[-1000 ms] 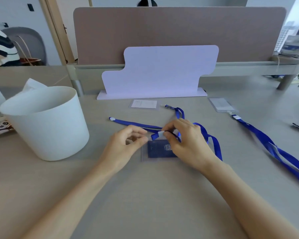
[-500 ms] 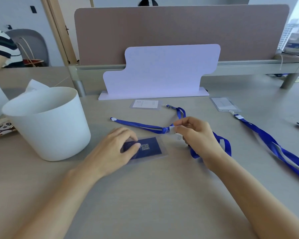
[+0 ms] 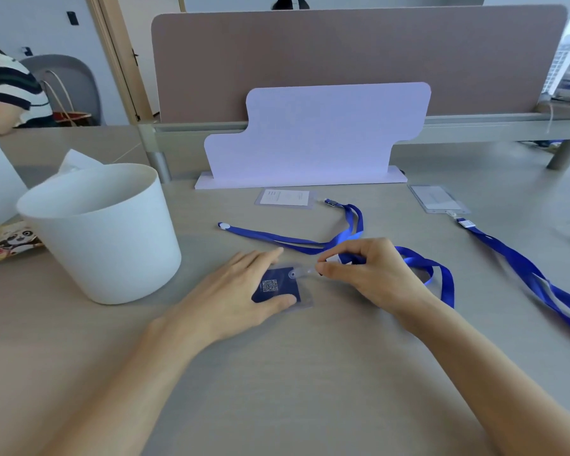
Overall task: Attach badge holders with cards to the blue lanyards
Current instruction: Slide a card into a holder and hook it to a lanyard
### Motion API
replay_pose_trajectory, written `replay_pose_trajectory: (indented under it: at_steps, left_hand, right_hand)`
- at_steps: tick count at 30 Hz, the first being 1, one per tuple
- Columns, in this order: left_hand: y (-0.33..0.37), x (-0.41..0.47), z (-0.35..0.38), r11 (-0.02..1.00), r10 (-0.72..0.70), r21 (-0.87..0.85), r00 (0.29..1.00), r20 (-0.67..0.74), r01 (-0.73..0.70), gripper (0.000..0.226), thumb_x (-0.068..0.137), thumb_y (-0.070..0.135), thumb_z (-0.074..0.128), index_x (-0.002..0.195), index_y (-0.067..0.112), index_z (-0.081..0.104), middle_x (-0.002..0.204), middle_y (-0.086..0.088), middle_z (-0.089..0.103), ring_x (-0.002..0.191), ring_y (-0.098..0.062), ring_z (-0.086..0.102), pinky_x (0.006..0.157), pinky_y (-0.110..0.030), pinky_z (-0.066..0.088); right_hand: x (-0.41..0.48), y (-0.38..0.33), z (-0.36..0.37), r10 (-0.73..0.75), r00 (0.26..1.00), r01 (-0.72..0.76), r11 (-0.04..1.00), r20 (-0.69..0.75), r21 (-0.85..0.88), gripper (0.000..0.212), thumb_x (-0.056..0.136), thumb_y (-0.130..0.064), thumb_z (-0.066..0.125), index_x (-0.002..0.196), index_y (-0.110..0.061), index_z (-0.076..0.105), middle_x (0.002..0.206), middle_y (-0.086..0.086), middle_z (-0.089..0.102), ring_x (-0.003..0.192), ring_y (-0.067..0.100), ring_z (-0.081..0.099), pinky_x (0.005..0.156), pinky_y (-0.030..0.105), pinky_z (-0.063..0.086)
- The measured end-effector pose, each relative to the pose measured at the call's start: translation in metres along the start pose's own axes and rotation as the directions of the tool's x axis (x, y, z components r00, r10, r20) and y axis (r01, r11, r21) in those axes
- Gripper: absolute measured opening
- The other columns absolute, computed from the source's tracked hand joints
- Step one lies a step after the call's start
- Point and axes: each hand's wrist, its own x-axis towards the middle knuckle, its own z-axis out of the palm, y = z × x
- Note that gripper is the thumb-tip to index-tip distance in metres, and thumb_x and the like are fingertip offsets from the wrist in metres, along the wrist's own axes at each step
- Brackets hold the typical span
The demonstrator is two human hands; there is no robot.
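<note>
- Grey table [image 3: 310,373]; brown partition [image 3: 343,54] at twelve o'clock.
- White bucket [image 3: 106,232] at nine o'clock.
- Left hand [image 3: 241,291] lies flat, pressing the badge holder [image 3: 305,299] at centre.
- Right hand [image 3: 369,274] pinches the blue lanyard [image 3: 277,238] strap beside it.

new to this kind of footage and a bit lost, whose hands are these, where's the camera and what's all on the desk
No machine here: a person wears one camera on the head, looking down at their own two hands. The left hand presses flat on a clear badge holder with a dark blue card inside, on the grey desk. The right hand pinches the strap end of a blue lanyard beside the holder's top edge. Also on the desk: a white bucket, a white stand, a second holder with a white card, and at the right a third holder clipped to another lanyard.
</note>
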Motion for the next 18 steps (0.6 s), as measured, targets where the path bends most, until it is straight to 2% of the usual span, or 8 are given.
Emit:
replay_pose_trajectory:
  at_steps: [4,8,11,13,15,16,18]
  left_hand:
    - [-0.001,0.002,0.001,0.998,-0.012,-0.062,1.0,0.001,0.012,0.069,0.082,0.052,0.063,0.14,0.037,0.031,0.134,0.024,0.042,0.125,0.008,0.034,0.099,-0.016,0.032]
    - [0.0,0.001,0.0,0.981,-0.057,-0.187,0.998,-0.007,0.055,0.059,0.079,0.042,0.071,0.129,0.035,0.041,0.127,0.022,0.045,0.118,0.011,0.04,0.092,-0.01,0.03]
    - [-0.001,0.001,-0.003,0.975,-0.091,-0.211,0.994,-0.058,0.077,0.043,0.084,0.038,0.067,0.122,0.036,0.046,0.116,0.021,0.05,0.111,0.004,0.048,0.09,-0.016,0.036]
    - [-0.003,0.001,-0.004,0.978,-0.1,-0.194,0.991,-0.09,0.081,0.036,0.086,0.043,0.062,0.118,0.039,0.048,0.107,0.022,0.05,0.105,0.001,0.05,0.092,-0.025,0.041]
    - [-0.003,0.001,-0.006,0.981,-0.099,-0.18,0.987,-0.123,0.076,0.032,0.085,0.048,0.059,0.115,0.041,0.052,0.103,0.022,0.052,0.105,0.002,0.05,0.094,-0.031,0.043]
    - [-0.003,0.0,-0.006,0.982,-0.097,-0.174,0.986,-0.137,0.072,0.03,0.085,0.048,0.059,0.114,0.041,0.054,0.102,0.023,0.053,0.106,0.003,0.05,0.094,-0.032,0.044]
    - [-0.002,0.001,-0.006,0.984,-0.091,-0.168,0.984,-0.153,0.065,0.026,0.085,0.048,0.059,0.109,0.039,0.059,0.101,0.025,0.056,0.105,0.007,0.05,0.094,-0.032,0.045]
  right_hand:
    - [0.002,0.004,0.001,0.048,0.999,-0.048,0.999,-0.004,-0.02,0.009,0.087,-0.03,0.069,0.082,-0.023,0.073,0.05,-0.018,0.051,0.047,-0.001,0.044,0.044,0.007,0.032]
    - [0.002,0.004,0.0,0.072,0.996,-0.073,0.997,-0.049,-0.007,0.011,0.084,-0.03,0.073,0.079,-0.021,0.071,0.053,-0.011,0.059,0.045,-0.001,0.052,0.047,0.014,0.039]
    - [0.001,0.001,-0.002,0.092,0.993,-0.092,0.996,-0.075,0.003,0.014,0.079,-0.026,0.078,0.073,-0.018,0.068,0.053,-0.006,0.062,0.043,0.003,0.055,0.047,0.018,0.039]
    - [0.001,0.0,-0.002,0.11,0.992,-0.104,0.989,-0.057,0.103,0.013,0.079,-0.016,0.079,0.077,-0.011,0.066,0.061,0.0,0.069,0.053,0.009,0.067,0.052,0.022,0.049]
    - [-0.001,-0.003,-0.001,0.124,0.992,-0.114,0.956,-0.017,0.272,0.012,0.08,-0.003,0.076,0.084,-0.002,0.065,0.078,0.01,0.075,0.068,0.018,0.075,0.065,0.025,0.06]
    - [-0.002,-0.004,0.0,0.128,0.992,-0.122,0.935,0.002,0.332,0.013,0.079,0.001,0.075,0.088,0.001,0.065,0.083,0.013,0.076,0.072,0.021,0.076,0.069,0.025,0.061]
    - [-0.005,-0.006,0.003,0.144,0.989,-0.141,0.908,0.024,0.395,0.017,0.078,0.005,0.075,0.092,0.002,0.066,0.086,0.016,0.076,0.075,0.022,0.076,0.066,0.02,0.059]
